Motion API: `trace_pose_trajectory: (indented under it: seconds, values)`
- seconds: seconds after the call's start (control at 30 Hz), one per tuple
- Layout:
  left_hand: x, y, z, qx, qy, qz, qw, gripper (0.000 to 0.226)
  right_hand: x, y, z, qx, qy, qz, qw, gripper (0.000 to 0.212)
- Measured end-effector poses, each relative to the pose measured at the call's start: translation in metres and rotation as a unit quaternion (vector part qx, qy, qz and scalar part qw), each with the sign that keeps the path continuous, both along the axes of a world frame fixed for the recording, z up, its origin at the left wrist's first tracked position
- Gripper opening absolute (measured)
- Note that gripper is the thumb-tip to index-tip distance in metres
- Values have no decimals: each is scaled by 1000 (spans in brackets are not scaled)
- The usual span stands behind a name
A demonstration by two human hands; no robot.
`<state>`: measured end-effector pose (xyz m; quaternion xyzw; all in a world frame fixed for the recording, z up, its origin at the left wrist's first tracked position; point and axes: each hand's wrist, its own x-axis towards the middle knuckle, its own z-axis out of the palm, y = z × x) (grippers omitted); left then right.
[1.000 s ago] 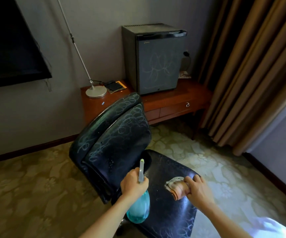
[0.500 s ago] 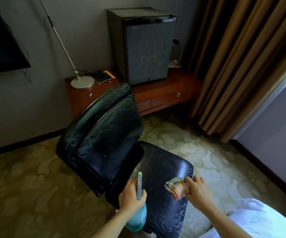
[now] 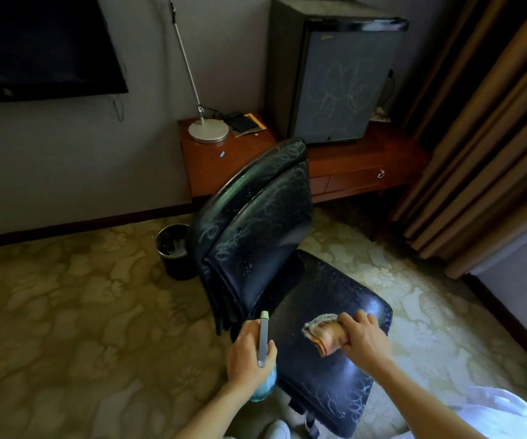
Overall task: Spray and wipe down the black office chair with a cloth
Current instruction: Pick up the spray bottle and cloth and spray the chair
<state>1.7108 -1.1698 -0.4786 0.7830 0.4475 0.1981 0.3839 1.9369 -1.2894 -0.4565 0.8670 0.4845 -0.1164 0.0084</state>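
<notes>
Patterned carpet [image 3: 81, 312] is lying under the chair [image 3: 255, 236], which is standing near a wooden counter [image 3: 344, 160] carrying a fridge [image 3: 341, 83] and a lamp [image 3: 208, 131]. The left grip [image 3: 249, 356] is curling round the bottle [image 3: 263, 340] beside the seat's left edge. The right grip [image 3: 363, 340] is clutching the folded cloth [image 3: 323, 332], pressing it on the seat. Pale scribbles are showing on the chair.

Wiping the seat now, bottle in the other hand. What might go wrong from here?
The cloth under the right hand may smear the pale scribbles on the seat rather than lifting them.
The backrest scribbles are unwiped and easy to skip.
The spray bottle in the left hand points toward the backrest; overspray might reach the wooden desk behind.
</notes>
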Motion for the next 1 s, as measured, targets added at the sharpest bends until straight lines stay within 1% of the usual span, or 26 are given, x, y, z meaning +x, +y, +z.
trace_pose_trajectory:
  seconds: [0.2, 0.33, 0.53, 0.67, 0.83, 1.0]
  values:
    - [-77, 26, -3, -27, -47, 32, 998, 23, -81, 36, 3, -18, -12, 16, 1000, 48]
    - [-132, 49, 7, -29, -66, 25, 997, 24, -142, 62, 11, -14, -1, 14, 1000, 48]
    - [-214, 92, 12, 12, -67, 24, 997, 21, -224, 102, 15, -6, 6, 25, 1000, 52]
    - [-252, 113, 22, 11, -71, 43, 996, 23, -270, 131, 15, -10, 20, 56, 998, 58]
    - [-292, 149, 28, 25, -52, 75, 996, 23, -311, 190, 22, 2, 19, 100, 995, 53]
    - [-307, 187, 30, 60, -49, 115, 990, 22, -328, 253, 25, -5, 10, 142, 990, 52]
